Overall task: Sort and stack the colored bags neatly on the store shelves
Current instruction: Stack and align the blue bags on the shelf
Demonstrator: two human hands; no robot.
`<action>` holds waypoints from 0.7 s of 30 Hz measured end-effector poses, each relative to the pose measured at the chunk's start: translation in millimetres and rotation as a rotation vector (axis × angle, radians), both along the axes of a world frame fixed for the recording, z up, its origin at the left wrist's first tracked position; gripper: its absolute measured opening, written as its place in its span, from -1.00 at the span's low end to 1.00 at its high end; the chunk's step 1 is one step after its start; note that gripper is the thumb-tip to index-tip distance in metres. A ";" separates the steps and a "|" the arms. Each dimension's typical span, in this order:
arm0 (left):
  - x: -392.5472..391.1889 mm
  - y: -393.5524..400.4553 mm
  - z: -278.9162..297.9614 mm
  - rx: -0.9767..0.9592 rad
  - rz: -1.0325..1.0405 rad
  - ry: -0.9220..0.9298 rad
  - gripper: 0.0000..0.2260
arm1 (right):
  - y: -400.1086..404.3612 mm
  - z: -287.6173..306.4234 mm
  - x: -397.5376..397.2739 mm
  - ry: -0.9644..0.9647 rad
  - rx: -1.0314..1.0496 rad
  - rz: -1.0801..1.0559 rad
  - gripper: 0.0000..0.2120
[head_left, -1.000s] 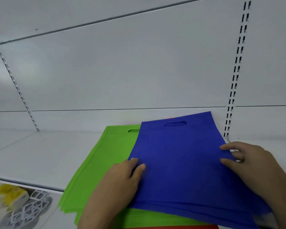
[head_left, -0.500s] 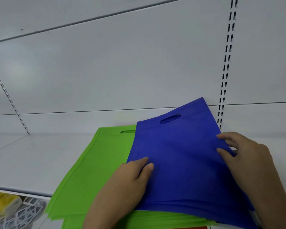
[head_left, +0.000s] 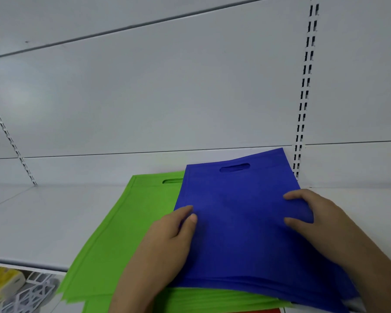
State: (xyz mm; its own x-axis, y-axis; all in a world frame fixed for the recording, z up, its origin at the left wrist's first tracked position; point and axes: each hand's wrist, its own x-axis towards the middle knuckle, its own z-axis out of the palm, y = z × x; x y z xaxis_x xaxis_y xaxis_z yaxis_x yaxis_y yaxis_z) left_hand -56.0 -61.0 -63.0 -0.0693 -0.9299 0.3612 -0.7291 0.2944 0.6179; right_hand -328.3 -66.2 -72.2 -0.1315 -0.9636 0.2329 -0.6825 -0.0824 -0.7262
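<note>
While your left hand [head_left: 167, 242] and right hand [head_left: 321, 218] gripped opposite edges of the blue bags [head_left: 239, 222], that stack lay between them atop green bags [head_left: 122, 233] on the shelf [head_left: 43, 222].

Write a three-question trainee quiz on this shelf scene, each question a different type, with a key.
1. True or false: the stack of blue non-woven bags lies on top of the stack of green non-woven bags.
2. Which hand holds the blue stack's right edge? A) left hand B) right hand C) neither
3. Fill in: the oval handle cut-outs of both stacks point toward the shelf's ____ panel.

Key: 1 true; 2 B; 3 back.
</note>
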 end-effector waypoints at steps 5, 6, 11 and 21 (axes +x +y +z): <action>20.4 -6.3 -3.0 -0.001 0.103 0.065 -0.64 | 1.3 2.7 6.0 -0.093 -0.060 0.069 -0.37; 23.5 -6.1 -3.3 0.009 0.137 0.058 -0.63 | 1.5 4.4 7.5 -0.099 -0.103 0.075 -0.36; 31.3 -6.0 0.5 0.099 0.135 0.052 -0.62 | 2.4 15.7 11.5 -0.164 -0.266 0.115 -0.41; 23.0 -6.9 11.1 0.243 0.023 0.474 -0.81 | 6.7 16.5 -3.9 -0.420 -0.140 0.145 -0.45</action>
